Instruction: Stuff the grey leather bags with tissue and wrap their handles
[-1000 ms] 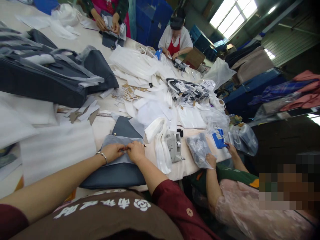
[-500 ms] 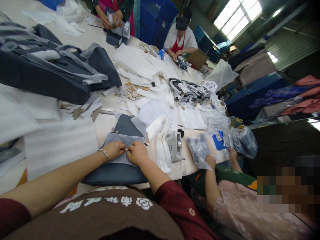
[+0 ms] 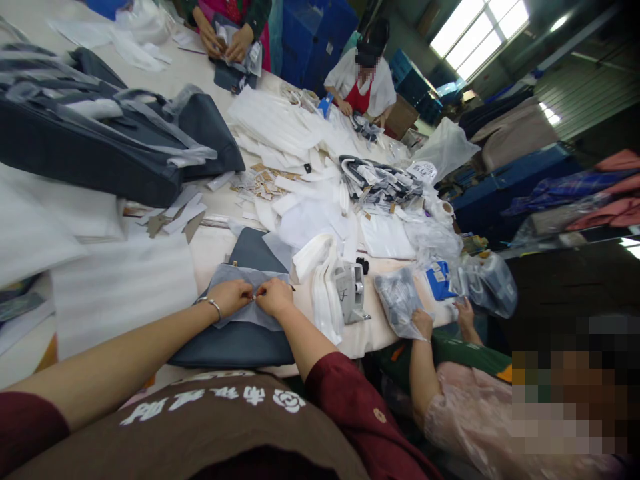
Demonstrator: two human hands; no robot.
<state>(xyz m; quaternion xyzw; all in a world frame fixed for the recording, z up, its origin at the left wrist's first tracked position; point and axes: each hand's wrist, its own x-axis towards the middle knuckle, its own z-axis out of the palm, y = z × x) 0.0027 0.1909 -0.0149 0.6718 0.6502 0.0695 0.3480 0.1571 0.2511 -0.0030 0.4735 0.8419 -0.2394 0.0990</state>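
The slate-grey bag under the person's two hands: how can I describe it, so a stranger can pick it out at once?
On the long white worktable, look at the edge nearest the camera. There a slate-grey bag lies under the wearer's left hand and right hand. Unlike the much larger dark bag to its left, it has a pale grey layer over it, where both hands meet.

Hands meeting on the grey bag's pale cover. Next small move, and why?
Probably smooth the pale grey cover outward with the left hand, since it lies loose and rumpled over the dark grey bag while the right hand sits pinched at its middle.
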